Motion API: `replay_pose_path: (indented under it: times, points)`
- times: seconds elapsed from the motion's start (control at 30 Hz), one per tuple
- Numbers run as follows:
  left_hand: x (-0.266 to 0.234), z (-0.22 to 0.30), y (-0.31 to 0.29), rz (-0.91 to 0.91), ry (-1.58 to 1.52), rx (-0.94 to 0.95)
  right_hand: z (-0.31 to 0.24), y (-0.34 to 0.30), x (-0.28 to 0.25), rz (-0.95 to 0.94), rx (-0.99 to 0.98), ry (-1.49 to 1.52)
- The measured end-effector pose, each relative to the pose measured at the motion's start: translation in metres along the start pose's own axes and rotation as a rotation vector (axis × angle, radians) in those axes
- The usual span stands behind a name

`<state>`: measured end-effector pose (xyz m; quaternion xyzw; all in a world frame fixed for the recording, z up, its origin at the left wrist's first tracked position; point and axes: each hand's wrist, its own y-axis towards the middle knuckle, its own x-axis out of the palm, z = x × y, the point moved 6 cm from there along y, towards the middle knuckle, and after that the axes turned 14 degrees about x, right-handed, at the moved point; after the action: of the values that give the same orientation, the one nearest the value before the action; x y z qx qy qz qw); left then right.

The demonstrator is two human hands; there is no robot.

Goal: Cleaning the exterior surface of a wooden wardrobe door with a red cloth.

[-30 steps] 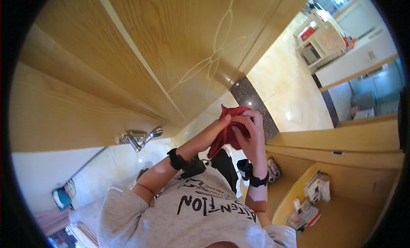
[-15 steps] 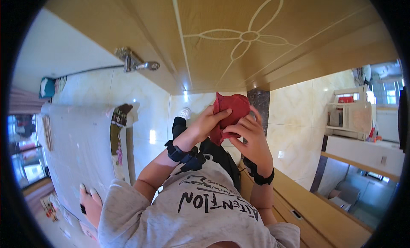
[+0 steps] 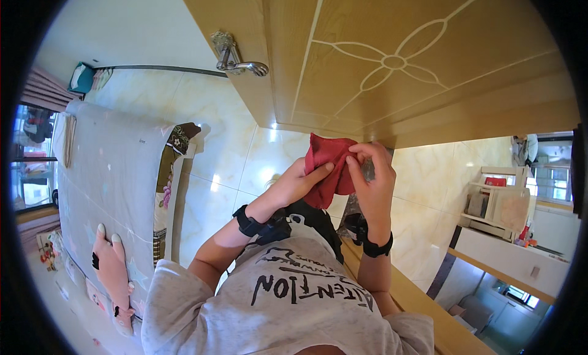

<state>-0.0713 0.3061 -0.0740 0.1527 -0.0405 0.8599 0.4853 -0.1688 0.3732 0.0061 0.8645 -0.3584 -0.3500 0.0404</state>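
Note:
A folded red cloth (image 3: 327, 186) is up in front of my chest, between both hands. My left hand (image 3: 300, 180) is closed on its left side, the thumb lying across the front and the other fingers hidden behind. At the upper right edge of the cloth, my right hand (image 3: 376, 171) pinches it between thumb and fingertips. Black straps circle both wrists. Beyond the cloth stands a wooden door (image 3: 343, 61) with a pale flower pattern, its metal handle (image 3: 239, 62) off to the left.
To my left is a bed (image 3: 116, 153) under a pale cover, with a pink plush toy (image 3: 112, 263) on it. Glossy tiled floor (image 3: 229, 147) runs between bed and door. A wooden cabinet (image 3: 410, 312) is close on my right; a cream chair (image 3: 499, 202) stands farther right.
The door and room have swung rightward in view as my head turned. My right hand has moved up along the cloth to its upper edge; my left hand keeps its hold.

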Motion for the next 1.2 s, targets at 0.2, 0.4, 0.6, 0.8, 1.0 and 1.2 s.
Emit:
replay_pose_path:
  times: [0.2, 0.4, 0.6, 0.8, 1.0, 1.2]
  points:
    - [-0.017, 0.012, -0.017, 0.001, 0.08, -0.071, -0.018, -0.002, 0.021, -0.1, -0.12, -0.075]
    - [-0.035, 0.016, -0.031, 0.123, 0.074, 0.011, -0.027, -0.012, 0.036, -0.074, -0.124, 0.013]
    - [-0.046, 0.025, -0.045, 0.168, 0.109, 0.047, -0.037, -0.026, 0.046, -0.069, -0.221, 0.014]
    - [-0.09, 0.0, -0.05, 0.464, -0.257, 0.072, -0.045, -0.039, 0.034, -0.133, -0.168, 0.234]
    - [-0.153, -0.053, -0.068, 0.512, -0.146, -0.134, -0.036, -0.041, 0.011, -0.11, 0.003, 0.228]
    - [-0.164, -0.111, -0.081, 0.484, -0.217, -0.344, -0.039, -0.04, 0.008, -0.163, 0.004, 0.243]
